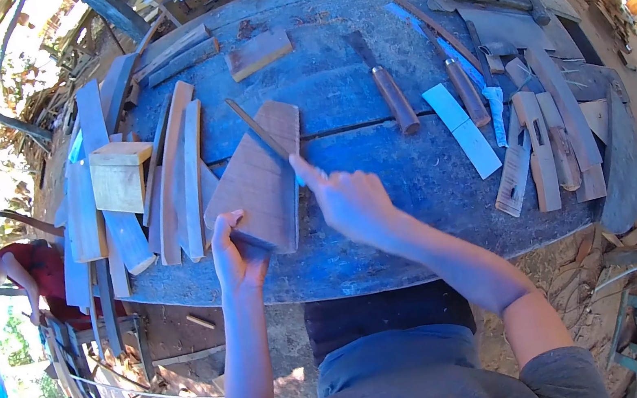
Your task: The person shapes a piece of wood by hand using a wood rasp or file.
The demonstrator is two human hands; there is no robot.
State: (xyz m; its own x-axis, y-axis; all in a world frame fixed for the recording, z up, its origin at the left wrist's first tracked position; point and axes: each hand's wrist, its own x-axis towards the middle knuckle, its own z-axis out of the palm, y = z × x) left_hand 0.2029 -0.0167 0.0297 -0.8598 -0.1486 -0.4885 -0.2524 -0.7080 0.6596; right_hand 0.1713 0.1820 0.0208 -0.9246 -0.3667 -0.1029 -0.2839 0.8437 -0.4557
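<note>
A flat, angular wooden board [258, 179] is held tilted over the blue table near its front edge. My left hand [234, 253] grips the board's lower left corner, thumb on top. My right hand [347, 195] is closed round the near end of a long thin tool [257, 128], its index finger stretched along it. The tool, which looks like a file, lies across the board's upper right edge. Its handle is mostly hidden in the hand.
Wooden strips [174, 171] and a block [120, 177] lie left on the table [391, 246]. Chisels [396, 101], a pale blue strip [462, 130] and planes [536, 142] are right. Another wood block [259, 54] lies behind. A person in red [46, 277] is far left.
</note>
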